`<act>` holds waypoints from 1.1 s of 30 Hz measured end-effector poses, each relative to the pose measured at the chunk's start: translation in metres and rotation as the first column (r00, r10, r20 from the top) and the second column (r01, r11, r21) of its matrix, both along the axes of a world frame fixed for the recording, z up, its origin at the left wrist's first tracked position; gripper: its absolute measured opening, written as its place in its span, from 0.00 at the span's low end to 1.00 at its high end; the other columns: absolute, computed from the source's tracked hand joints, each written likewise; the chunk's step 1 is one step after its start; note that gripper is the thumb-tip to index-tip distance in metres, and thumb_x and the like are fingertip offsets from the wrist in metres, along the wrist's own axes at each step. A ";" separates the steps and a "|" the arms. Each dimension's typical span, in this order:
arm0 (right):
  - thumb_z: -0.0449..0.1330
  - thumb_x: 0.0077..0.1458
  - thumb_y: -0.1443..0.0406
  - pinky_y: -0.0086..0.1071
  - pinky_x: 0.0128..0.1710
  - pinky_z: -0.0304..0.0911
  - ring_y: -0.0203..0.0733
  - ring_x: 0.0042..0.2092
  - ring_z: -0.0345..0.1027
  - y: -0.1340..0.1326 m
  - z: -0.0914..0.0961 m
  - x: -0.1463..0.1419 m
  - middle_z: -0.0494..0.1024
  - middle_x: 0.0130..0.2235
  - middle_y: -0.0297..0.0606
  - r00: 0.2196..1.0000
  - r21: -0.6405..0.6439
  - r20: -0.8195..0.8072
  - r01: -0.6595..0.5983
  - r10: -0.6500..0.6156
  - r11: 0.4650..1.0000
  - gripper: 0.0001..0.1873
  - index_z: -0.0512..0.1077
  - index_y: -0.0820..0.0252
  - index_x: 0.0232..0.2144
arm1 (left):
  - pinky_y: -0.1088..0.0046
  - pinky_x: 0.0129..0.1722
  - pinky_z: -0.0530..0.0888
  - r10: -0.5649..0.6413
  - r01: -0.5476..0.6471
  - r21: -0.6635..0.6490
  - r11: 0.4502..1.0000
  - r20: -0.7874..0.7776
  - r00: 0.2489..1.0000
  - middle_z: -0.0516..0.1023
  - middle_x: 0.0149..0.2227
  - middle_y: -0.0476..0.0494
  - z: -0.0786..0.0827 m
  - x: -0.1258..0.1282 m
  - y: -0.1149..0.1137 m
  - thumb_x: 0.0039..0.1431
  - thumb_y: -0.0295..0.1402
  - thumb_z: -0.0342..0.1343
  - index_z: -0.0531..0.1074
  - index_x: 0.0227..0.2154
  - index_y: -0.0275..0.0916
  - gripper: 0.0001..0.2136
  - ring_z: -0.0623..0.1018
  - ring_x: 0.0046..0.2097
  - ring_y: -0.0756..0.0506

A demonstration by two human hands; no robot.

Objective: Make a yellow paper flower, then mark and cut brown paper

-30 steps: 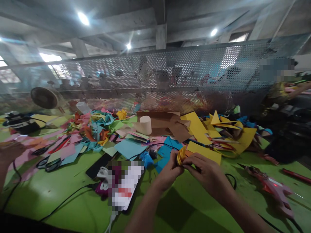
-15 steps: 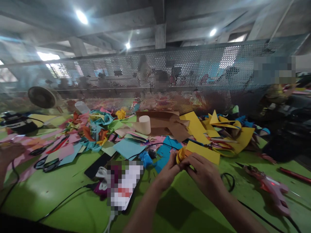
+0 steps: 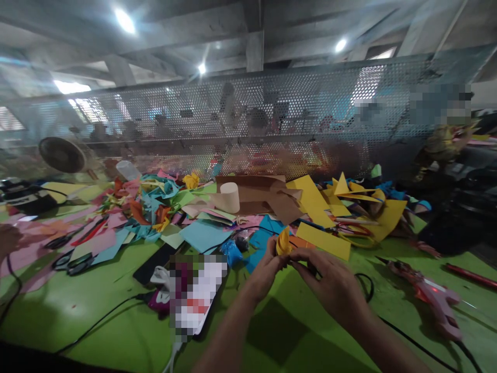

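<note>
A small coil of yellow paper (image 3: 283, 242), wound like a flower bud, stands upright between my hands above the table. My left hand (image 3: 264, 272) is closed around its left side and base. From the right, my right hand (image 3: 330, 274) pinches at the lower edge of the coil with thumb and forefinger. Just behind my right fingers an orange paper piece (image 3: 303, 242) shows; whether it joins the coil cannot be made out. A flat yellow sheet (image 3: 326, 241) lies behind my right hand. Blue paper (image 3: 266, 235) lies behind my left hand.
On the green table (image 3: 116, 316), a pink glue gun (image 3: 430, 298) with a cord lies right. Left are a phone (image 3: 202, 295), black-handled scissors (image 3: 77, 263) and heaped coloured paper (image 3: 147, 202). A white roll (image 3: 230, 198) stands behind. Another person's hand (image 3: 8, 239) is far left.
The yellow coil has turned in my fingers and now stands more upright, its pointed top showing. My right hand has shifted slightly down beside it.
</note>
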State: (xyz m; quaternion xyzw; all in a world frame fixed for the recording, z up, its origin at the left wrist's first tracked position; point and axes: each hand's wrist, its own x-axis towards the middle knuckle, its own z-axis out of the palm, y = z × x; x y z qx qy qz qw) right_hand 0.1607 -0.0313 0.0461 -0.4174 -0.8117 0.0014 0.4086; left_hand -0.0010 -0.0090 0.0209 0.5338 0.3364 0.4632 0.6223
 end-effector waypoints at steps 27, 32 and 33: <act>0.56 0.63 0.68 0.33 0.38 0.71 0.42 0.39 0.76 0.009 -0.003 0.001 0.81 0.37 0.39 0.999 0.023 -0.023 -0.048 0.049 0.999 0.08 0.76 0.56 0.39 | 0.74 0.38 0.63 0.040 -0.041 0.109 0.993 0.010 0.999 0.61 0.34 0.52 -0.008 -0.001 0.003 0.58 0.31 0.50 0.62 0.39 0.41 0.07 0.62 0.35 0.49; 0.56 0.63 0.67 0.35 0.39 0.69 0.43 0.38 0.75 0.010 -0.010 -0.001 0.80 0.36 0.39 0.997 0.068 0.071 0.016 -0.021 0.998 0.06 0.74 0.56 0.39 | 0.73 0.43 0.64 0.005 0.002 0.160 0.987 -0.043 0.999 0.61 0.36 0.52 -0.006 -0.003 0.001 0.60 0.31 0.49 0.61 0.40 0.42 0.06 0.62 0.38 0.49; 0.56 0.64 0.67 0.35 0.39 0.68 0.43 0.37 0.75 0.010 -0.010 -0.001 0.80 0.36 0.39 0.995 0.077 0.092 0.021 -0.028 0.997 0.06 0.74 0.57 0.38 | 0.73 0.44 0.63 0.003 0.006 0.158 0.987 -0.053 0.999 0.61 0.36 0.52 -0.006 -0.003 0.001 0.60 0.31 0.49 0.61 0.40 0.42 0.06 0.62 0.38 0.49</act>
